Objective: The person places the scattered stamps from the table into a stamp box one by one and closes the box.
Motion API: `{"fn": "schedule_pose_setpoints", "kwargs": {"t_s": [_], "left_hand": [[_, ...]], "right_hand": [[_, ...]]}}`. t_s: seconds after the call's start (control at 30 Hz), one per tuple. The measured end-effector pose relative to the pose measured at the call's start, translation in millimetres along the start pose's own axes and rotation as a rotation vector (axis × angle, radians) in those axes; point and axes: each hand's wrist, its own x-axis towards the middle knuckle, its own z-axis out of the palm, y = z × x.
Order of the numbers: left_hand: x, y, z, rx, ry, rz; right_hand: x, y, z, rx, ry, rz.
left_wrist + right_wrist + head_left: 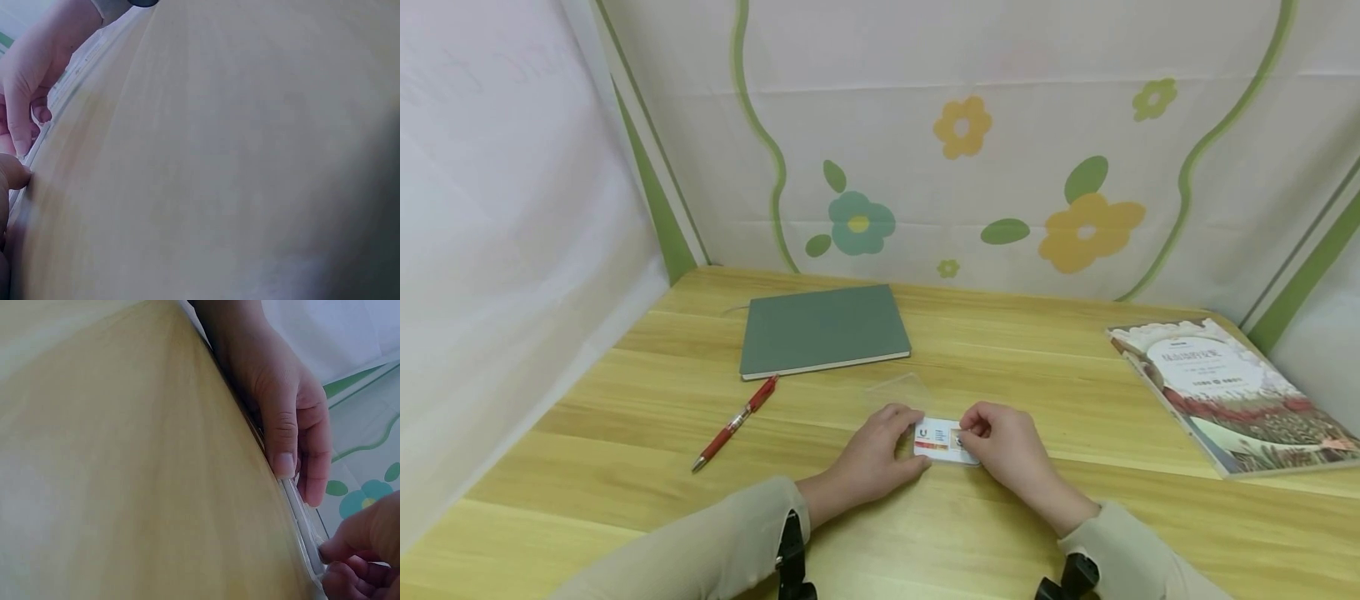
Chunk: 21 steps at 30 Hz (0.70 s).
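Note:
A small white rectangular card with rounded corners lies flat on the table, printed with a "U" logo, blue text and a red-orange strip. My left hand holds its left end, thumb at the lower corner and fingers at the upper one. At the right end, my right hand pinches with thumb and curled forefinger over a small tan-framed print, partly hiding it. The right wrist view shows the card's thin pale edge between both hands. Just behind the left fingers lies a clear thin sheet.
A dark green notebook lies toward the back left, a red pen in front of it. On the right is a book with a flowery cover. White floral cloth hangs behind the wooden table.

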Motion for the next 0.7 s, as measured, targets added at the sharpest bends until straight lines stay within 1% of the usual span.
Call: {"fn": "schedule_pose_setpoints", "kwargs": {"t_s": [0.13,0.4,0.7], "left_hand": [[0.0,0.0,0.0,0.004,-0.001,-0.004],[0.0,0.2,0.1,0.004,-0.006,-0.014],[0.3,-0.8,1.0,0.004,-0.004,-0.014]], "right_hand": [[0.3,0.1,-0.2,-0.03,-0.008,-0.003],[3.2,2.8,-0.7,-0.01,-0.056,0.049],[5.6,5.7,-1.3,-0.013,-0.081,0.07]]}}
